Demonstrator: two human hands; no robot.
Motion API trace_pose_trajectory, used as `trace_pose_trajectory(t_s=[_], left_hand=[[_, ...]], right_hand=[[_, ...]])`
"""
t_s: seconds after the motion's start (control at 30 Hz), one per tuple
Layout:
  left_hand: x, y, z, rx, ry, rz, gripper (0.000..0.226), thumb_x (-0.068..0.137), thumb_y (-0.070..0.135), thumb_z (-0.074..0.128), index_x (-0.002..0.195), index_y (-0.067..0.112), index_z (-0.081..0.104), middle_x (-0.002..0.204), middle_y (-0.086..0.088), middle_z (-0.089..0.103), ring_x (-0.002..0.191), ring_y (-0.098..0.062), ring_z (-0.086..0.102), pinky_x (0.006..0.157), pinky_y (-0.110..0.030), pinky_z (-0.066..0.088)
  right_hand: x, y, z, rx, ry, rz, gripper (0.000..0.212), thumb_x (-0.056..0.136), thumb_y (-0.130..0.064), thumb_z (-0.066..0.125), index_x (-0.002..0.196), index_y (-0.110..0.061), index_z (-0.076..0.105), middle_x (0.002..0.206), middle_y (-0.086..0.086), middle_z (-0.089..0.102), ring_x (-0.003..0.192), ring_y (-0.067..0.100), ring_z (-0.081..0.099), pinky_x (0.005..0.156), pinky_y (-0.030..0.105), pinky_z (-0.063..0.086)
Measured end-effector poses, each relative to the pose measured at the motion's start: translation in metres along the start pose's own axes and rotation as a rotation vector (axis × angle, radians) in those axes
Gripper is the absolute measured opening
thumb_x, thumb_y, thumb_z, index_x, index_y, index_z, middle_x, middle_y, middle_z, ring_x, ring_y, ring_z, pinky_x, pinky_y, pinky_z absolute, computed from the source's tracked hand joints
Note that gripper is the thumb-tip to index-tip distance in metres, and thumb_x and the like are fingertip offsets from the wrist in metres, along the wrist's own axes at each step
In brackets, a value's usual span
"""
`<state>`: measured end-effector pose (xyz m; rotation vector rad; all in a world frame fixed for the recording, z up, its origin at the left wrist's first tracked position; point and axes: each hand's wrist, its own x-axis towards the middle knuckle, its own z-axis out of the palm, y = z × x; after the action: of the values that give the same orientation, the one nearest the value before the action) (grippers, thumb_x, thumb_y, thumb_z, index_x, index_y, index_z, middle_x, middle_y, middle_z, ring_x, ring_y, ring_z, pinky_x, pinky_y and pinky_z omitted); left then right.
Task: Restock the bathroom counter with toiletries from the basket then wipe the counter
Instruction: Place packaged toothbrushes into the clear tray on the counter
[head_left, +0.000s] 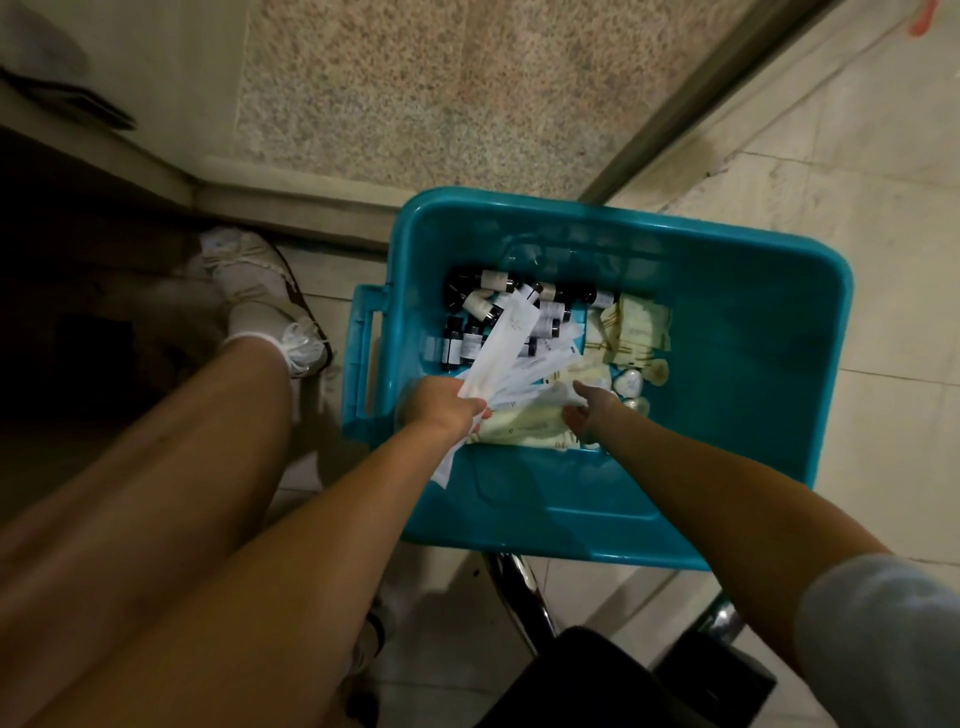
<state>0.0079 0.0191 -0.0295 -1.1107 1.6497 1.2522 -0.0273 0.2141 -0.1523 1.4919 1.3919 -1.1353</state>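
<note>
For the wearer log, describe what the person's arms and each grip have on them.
The left grip and right grip are bare: no gloves, rings or watch show. The right arm has a light grey sleeve at the upper arm; the left arm shows no sleeve in view.

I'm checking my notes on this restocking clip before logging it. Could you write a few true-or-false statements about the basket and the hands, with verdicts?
1. The left hand grips a bunch of long white packets. True.
2. The basket is red. False: it is teal plastic.
3. Small dark bottles lie inside the basket. True.
4. The right hand rests on the floor outside the basket. False: it reaches inside the basket, at the cream packets.
</note>
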Motion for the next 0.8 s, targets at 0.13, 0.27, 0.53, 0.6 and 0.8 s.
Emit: trace_pose_trajectory(t_s=[0.13, 0.27, 0.53, 0.6, 0.8], left_hand=[[-0.001, -0.001, -0.003, 0.004, 0.008, 0.006, 0.023, 0.088, 0.003, 0.06, 0.108, -0.005, 0.066, 0.104, -0.018, 0.07, 0.064, -0.021, 0.059, 0.079, -0.038, 0.054], [-0.002, -0.001, -0.002, -0.013, 0.008, 0.007, 0.025, 0.089, 0.003, 0.059, 0.112, -0.004, 0.065, 0.104, -0.017, 0.07, 0.058, -0.015, 0.056, 0.067, -0.031, 0.053], [-0.007, 0.003, -0.003, -0.091, 0.014, 0.006, 0.018, 0.087, 0.002, 0.059, 0.102, -0.003, 0.068, 0.098, -0.017, 0.07, 0.074, -0.027, 0.061, 0.08, -0.04, 0.054], [-0.008, 0.007, -0.002, -0.1, 0.012, 0.021, 0.019, 0.089, 0.003, 0.057, 0.104, -0.003, 0.067, 0.092, -0.013, 0.069, 0.073, -0.027, 0.06, 0.081, -0.04, 0.054], [-0.012, 0.011, -0.004, -0.087, 0.055, 0.043, 0.015, 0.089, 0.01, 0.059, 0.096, 0.003, 0.07, 0.101, -0.017, 0.07, 0.09, -0.033, 0.066, 0.089, -0.044, 0.054]], right_hand=[[0.004, -0.009, 0.006, 0.163, 0.007, 0.057, 0.028, 0.087, -0.032, 0.066, 0.084, -0.007, 0.055, 0.076, 0.001, 0.052, 0.065, 0.012, 0.05, 0.047, 0.022, 0.049], [-0.002, -0.013, 0.009, 0.205, -0.001, 0.051, 0.037, 0.081, -0.031, 0.072, 0.071, -0.006, 0.046, 0.07, 0.0, 0.045, 0.062, 0.011, 0.046, 0.08, 0.025, 0.052], [-0.013, -0.01, 0.025, 0.174, -0.149, -0.031, 0.013, 0.089, -0.014, 0.064, 0.087, -0.007, 0.053, 0.1, 0.01, 0.056, 0.073, 0.017, 0.055, 0.057, 0.016, 0.055], [-0.014, 0.001, 0.03, 0.191, -0.178, -0.04, 0.01, 0.09, -0.012, 0.062, 0.091, -0.005, 0.055, 0.11, 0.013, 0.054, 0.085, 0.02, 0.057, 0.08, 0.022, 0.055], [-0.027, 0.026, 0.032, 0.209, -0.166, -0.176, 0.043, 0.09, -0.01, 0.061, 0.13, 0.0, 0.047, 0.13, 0.019, 0.054, 0.108, 0.031, 0.057, 0.089, 0.033, 0.05]])
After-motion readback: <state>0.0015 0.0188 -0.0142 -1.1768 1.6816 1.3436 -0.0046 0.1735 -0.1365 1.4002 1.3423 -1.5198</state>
